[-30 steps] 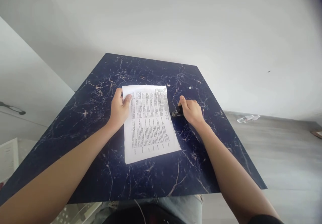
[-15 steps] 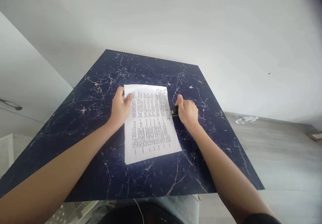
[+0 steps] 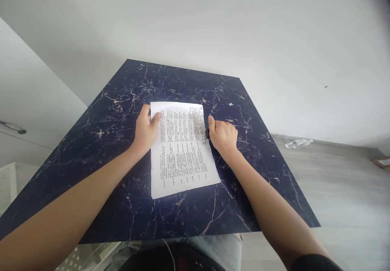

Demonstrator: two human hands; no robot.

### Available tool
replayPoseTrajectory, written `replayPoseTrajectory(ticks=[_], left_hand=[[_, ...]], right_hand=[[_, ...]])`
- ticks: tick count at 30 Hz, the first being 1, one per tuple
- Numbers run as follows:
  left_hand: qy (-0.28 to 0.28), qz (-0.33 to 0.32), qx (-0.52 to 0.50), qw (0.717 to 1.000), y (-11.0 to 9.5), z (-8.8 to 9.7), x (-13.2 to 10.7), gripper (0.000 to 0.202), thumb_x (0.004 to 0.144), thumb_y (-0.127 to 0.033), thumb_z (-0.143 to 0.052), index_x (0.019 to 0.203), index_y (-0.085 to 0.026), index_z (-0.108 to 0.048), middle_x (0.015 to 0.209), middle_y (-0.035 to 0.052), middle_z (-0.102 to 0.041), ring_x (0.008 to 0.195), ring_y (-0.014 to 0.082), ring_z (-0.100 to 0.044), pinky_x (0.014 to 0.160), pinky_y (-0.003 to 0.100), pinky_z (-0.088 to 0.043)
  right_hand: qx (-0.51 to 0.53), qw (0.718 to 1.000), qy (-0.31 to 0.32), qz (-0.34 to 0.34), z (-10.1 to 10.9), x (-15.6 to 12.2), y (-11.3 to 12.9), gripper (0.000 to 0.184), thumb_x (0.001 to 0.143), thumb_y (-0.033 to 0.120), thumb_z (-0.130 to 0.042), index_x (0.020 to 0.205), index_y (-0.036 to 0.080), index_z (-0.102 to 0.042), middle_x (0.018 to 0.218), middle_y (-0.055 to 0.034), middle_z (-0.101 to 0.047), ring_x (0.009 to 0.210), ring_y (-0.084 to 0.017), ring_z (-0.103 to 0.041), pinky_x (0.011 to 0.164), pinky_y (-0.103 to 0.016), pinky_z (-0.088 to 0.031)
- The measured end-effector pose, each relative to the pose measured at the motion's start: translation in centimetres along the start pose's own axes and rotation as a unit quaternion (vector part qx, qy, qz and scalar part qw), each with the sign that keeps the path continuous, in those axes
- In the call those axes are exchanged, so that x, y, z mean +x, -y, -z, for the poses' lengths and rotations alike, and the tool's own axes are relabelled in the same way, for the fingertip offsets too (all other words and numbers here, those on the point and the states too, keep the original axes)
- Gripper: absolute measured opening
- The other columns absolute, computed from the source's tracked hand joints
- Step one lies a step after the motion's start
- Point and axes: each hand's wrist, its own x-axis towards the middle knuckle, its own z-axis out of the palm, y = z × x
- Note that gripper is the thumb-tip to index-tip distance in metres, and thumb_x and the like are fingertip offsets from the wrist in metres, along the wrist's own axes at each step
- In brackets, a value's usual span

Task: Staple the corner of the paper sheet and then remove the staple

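Note:
A printed sheet of paper [image 3: 181, 149] lies on the dark blue marbled table [image 3: 128, 206]. My left hand [image 3: 146, 131] rests on the sheet's left edge near the top, fingers curled with the thumb on the paper. My right hand [image 3: 222, 136] is closed around a small black stapler [image 3: 207, 133], which sits at the sheet's right edge near the top; most of the stapler is hidden by my fingers.
A tiny white scrap [image 3: 230, 104] lies on the table beyond my right hand. A clear plastic bottle [image 3: 297, 143] lies on the grey floor to the right. White cabinet surfaces stand at the left.
My right hand has slid left with the black stapler, from clear of the sheet to its right edge. My left hand stays on the paper.

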Motion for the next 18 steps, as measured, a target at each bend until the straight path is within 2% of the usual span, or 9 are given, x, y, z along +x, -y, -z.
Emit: replayPoseTrajectory(ticks=[6, 12, 18], left_hand=[[0.004, 0.004, 0.005, 1.000, -0.02, 0.00, 0.01, 0.009, 0.098, -0.024, -0.061, 0.106, -0.023, -0.057, 0.092, 0.0035, -0.070, 0.075, 0.0175, -0.070, 0.064, 0.028, -0.056], [0.004, 0.006, 0.010, 1.000, -0.05, 0.04, 0.02, 0.010, 0.098, -0.023, -0.061, 0.106, -0.023, -0.056, 0.092, 0.0036, -0.070, 0.074, 0.0179, -0.070, 0.063, 0.029, -0.057], [0.006, 0.017, 0.000, 1.000, -0.37, 0.02, 0.04, 0.009, 0.097, -0.022, -0.062, 0.104, -0.022, -0.056, 0.092, 0.0035, -0.070, 0.075, 0.0178, -0.070, 0.064, 0.028, -0.055]], right_hand=[[0.004, 1.000, -0.003, -0.009, 0.00, 0.08, 0.01, 0.067, 0.110, 0.048, -0.029, 0.063, 0.019, -0.067, 0.068, -0.0104, -0.068, 0.065, -0.023, -0.064, 0.068, -0.036, -0.042], [0.028, 0.999, -0.002, -0.043, -0.17, 0.27, -0.33, 0.066, 0.109, 0.048, -0.029, 0.070, 0.019, -0.073, 0.072, -0.0117, -0.070, 0.065, -0.024, -0.064, 0.064, -0.035, -0.040], [-0.039, 0.998, -0.031, 0.023, -0.65, -0.04, 0.01, 0.061, 0.108, 0.040, -0.032, 0.067, 0.017, -0.072, 0.067, -0.0108, -0.069, 0.062, -0.022, -0.061, 0.067, -0.036, -0.041]])
